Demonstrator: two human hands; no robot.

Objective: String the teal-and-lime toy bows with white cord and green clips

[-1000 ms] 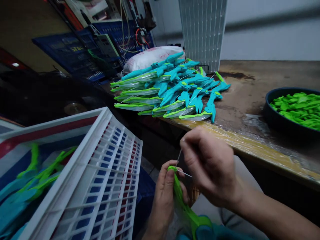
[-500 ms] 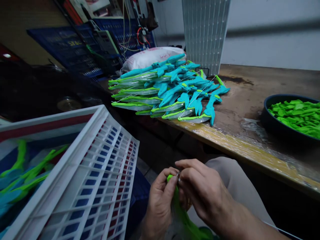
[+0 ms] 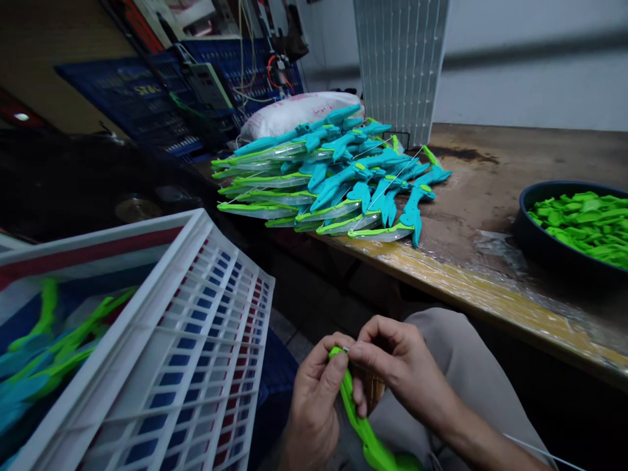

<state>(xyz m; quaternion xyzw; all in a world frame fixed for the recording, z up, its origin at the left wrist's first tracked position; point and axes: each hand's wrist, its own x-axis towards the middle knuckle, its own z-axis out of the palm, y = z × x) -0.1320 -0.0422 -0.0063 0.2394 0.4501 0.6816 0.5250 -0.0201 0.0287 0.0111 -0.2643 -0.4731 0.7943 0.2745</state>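
Above my lap, my left hand (image 3: 318, 392) grips the upper end of a long green plastic piece (image 3: 362, 425), thumb and fingers closed round its tip. My right hand (image 3: 402, 360) is pinched at that same tip, against the left fingertips; whatever small thing lies between its fingers is hidden. The green piece hangs down toward the bottom edge of the view. A thin white string (image 3: 540, 450) runs out past my right forearm at the lower right.
Blue-and-green toy bows (image 3: 363, 176) are piled on the table (image 3: 490, 203), before a white sack (image 3: 299, 114). A dark round tray (image 3: 523, 226) of green parts stands at the right. A white basket (image 3: 196, 340) with more pieces is at the left.
My right hand has drawn its fingers in more tightly at the tip, and its wrist has lowered slightly. More of the green piece shows between the hands. My left hand keeps its hold.
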